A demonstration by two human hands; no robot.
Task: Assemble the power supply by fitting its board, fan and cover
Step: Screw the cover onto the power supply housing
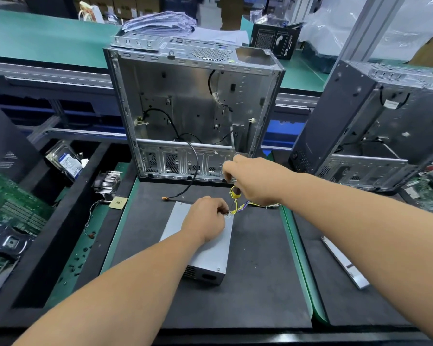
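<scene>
Power supply (200,248) under left hand (205,221), right hand (255,181) beyond

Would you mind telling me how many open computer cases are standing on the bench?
2. One computer case stands straight ahead, behind the power supply; the second case stands tilted at the right. A dark object at the far left edge may be another, but it is cut off.

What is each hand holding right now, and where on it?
Right hand grips the screwdriver by its handle. Left hand rests on the power supply, fingertips pinching at its far corner.
</scene>
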